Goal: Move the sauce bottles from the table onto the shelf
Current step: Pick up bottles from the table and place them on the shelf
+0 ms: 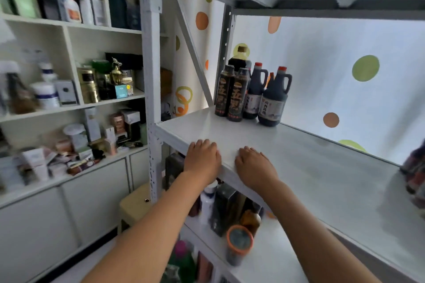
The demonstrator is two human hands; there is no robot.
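Note:
Several dark sauce bottles stand in a cluster at the far left corner of the white metal shelf (310, 167). Two slim black ones with orange labels (232, 96) are in front, two red-capped jugs with handles (273, 101) stand to their right, and a larger bottle (239, 60) is behind. My left hand (202, 158) and my right hand (254, 166) rest palm down on the shelf's front edge, fingers curled a little, holding nothing. No table is in view.
The shelf below holds a white bottle (208, 200), dark boxes and an orange-lidded jar (238, 243). A white wall cabinet (69, 108) full of boxes and jars stands to the left. A blurred dark object (414, 174) sits at the shelf's right end.

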